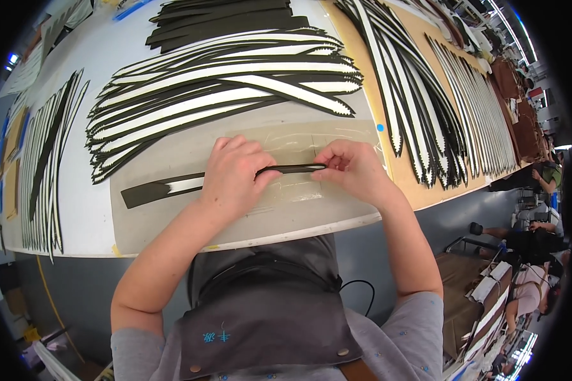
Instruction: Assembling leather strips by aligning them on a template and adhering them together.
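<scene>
A long dark strip point(145, 195) with a white middle band lies across the mat in front of me. Its left end is flat on the mat, while the stretch between my hands is folded lengthwise into a narrow edge. My left hand point(234, 176) presses over the strip's middle, thumb and fingers closed on the fold. At the strip's right end, my right hand point(354, 170) pinches it between thumb and fingertips. Part of the strip is hidden under my left hand.
Beyond my hands lies a wide pile of black-and-white strips point(216, 76), with plain dark strips point(222, 22) behind it. More strips point(403, 82) lie at right on a tan board point(419, 202), and others point(51, 159) at left. The grey mat point(152, 232) reaches near the table's front edge.
</scene>
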Available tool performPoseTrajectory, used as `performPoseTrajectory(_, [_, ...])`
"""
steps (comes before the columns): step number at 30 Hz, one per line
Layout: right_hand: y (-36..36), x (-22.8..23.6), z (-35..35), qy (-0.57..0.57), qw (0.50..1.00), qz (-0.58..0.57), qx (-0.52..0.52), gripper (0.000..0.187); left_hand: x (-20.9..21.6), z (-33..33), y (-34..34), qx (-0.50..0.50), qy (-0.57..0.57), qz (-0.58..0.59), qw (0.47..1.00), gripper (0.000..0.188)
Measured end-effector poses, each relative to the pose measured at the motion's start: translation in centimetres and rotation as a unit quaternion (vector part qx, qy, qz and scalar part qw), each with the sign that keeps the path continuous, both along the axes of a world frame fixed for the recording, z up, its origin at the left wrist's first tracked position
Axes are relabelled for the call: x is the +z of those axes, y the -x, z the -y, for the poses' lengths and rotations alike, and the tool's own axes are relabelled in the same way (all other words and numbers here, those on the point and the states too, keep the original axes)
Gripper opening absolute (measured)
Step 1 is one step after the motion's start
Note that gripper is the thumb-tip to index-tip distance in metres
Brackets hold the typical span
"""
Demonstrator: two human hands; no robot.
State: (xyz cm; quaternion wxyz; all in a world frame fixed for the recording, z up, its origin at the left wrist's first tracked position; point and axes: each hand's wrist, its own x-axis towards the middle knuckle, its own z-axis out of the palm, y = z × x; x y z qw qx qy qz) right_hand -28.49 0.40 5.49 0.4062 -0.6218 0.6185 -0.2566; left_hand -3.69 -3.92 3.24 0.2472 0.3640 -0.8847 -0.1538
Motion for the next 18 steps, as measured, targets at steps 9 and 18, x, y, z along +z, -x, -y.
performPoseTrajectory(9, [-0.8,-1.0,-0.3,0.06,0.998,0.017,0.023,0.015,0.5,-0.3,-0.2,-0.008,-0.005,-0.022,1.0,0.011])
performPoseTrajectory(18, [-0.7,-2.5,0.3,0.269,0.959,-0.048,0.07,0.013,0.8,-0.3,-0.6,-0.019,-0.019,-0.013,1.0,0.01])
